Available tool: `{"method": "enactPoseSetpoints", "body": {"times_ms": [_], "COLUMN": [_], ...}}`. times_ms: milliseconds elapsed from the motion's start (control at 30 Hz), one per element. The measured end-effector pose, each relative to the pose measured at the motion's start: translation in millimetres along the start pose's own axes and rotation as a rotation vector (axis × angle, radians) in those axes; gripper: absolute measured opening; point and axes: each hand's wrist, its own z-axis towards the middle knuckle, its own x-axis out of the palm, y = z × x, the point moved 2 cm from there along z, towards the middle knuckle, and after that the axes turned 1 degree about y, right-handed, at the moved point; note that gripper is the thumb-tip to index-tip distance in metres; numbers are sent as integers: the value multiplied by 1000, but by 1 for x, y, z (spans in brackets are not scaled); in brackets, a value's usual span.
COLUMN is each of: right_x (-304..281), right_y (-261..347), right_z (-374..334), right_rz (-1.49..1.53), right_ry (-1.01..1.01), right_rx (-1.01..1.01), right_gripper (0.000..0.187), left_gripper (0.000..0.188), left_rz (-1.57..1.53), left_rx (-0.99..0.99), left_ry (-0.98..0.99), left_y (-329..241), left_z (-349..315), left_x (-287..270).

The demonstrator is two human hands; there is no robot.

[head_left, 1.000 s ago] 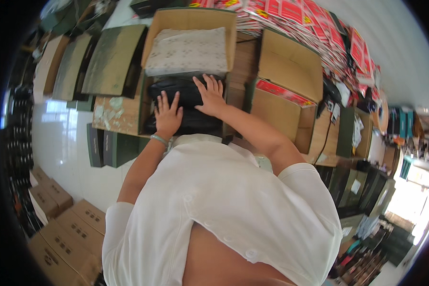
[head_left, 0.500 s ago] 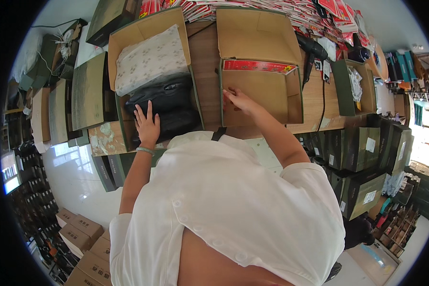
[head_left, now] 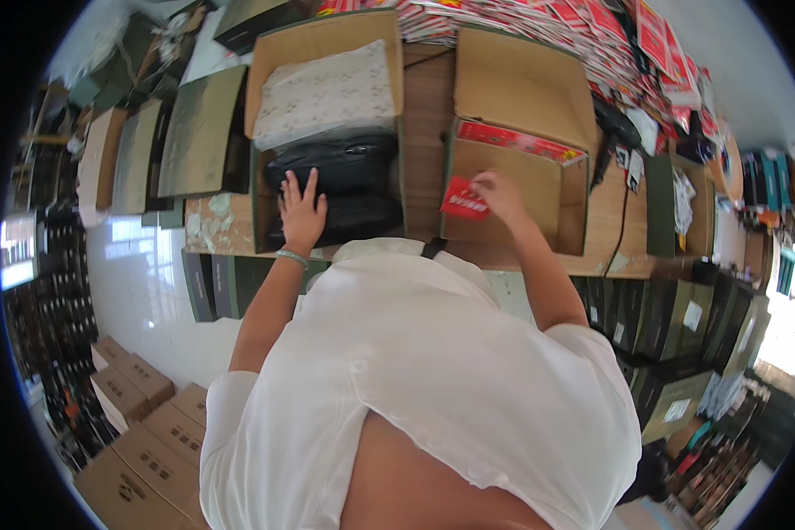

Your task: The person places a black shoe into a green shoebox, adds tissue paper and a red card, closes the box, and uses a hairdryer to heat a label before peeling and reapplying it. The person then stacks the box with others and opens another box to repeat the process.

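My left hand lies with fingers spread on a shiny black leather-like item inside an open green box. Patterned white tissue paper is folded back against that box's lid. My right hand pinches a small red card with pale printing, over the left side of a second open box. A long red printed strip stands along that box's inner back wall. The exact kind of the black item cannot be made out.
Piles of red and white printed packets line the back of the wooden table. A black hair dryer with a cord lies to the right. Green boxes stand at the left; brown cartons sit on the floor.
My right hand has lifted the red card from the right box's left side, so its face now shows. My left hand stays on the black item. The whole view has shifted.
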Motion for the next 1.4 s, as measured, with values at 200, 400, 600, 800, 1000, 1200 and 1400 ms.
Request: {"method": "enactPoseSetpoints", "body": {"times_ms": [200,400,600,800,1000,1200,1400], "right_x": [-58,64,128,70,-22,-35,-56], "right_y": [153,221,230,184,40,-26,-19], "right_z": [40,118,155,131,76,46,23], "right_rz": [3,-175,-364,-157,-633,-730,-495], "right_ry": [-405,-301,-150,-381,-618,-283,-494], "right_rx": [-248,-574,-494,-338,36,55,-28], "right_gripper": [12,7,15,17,29,23,8], "left_gripper": [61,61,60,61,62,63,61], "left_rz": [19,-36,-75,-87,-15,-21,-75], "left_rx": [-18,-32,-22,-44,-34,-38,-37], "left_ry": [12,44,55,55,65,60,39], "left_y": [0,-3,-3,-2,-3,-3,-2], "left_z": [-4,-1,1,-3,-1,-1,0], "left_x": [0,-10,-10,-11,-7,-6,-6]}}
